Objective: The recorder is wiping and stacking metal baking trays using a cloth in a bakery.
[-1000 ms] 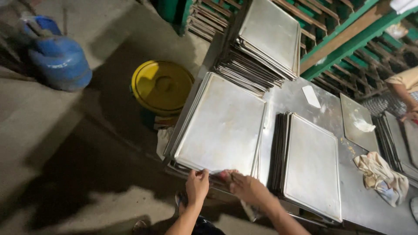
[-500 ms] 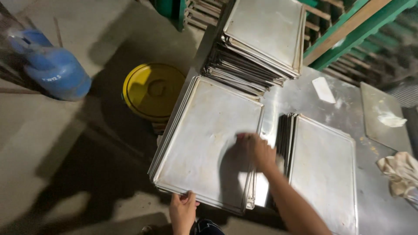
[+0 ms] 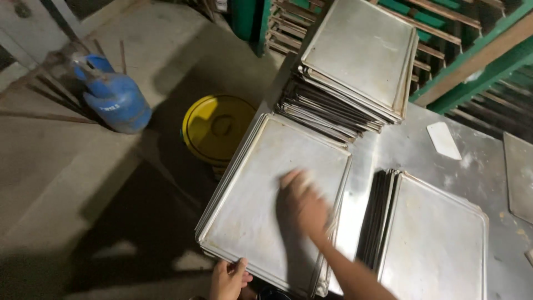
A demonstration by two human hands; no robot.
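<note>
Top tray (image 3: 261,205) of a stack of metal baking trays lies flat at the near left corner of the steel table (image 3: 413,150). Its long axis runs from the near edge away toward the far stack of trays (image 3: 355,61); the near end overhangs the table edge.

Left hand (image 3: 229,279) grips the near rim of the tray, fingers curled over the edge. Right hand (image 3: 302,203) lies palm-down and spread on the tray face; motion-blurred, no grasp.

Versus half a second ago: the right hand has shifted from the tray's right rim toward its centre; the left hand remains at the near rim.

A third stack of trays (image 3: 436,239) sits just right. Concrete floor (image 3: 66,183) carries a yellow bucket (image 3: 216,130) and a blue gas cylinder (image 3: 114,97); green racks (image 3: 477,61) behind.
</note>
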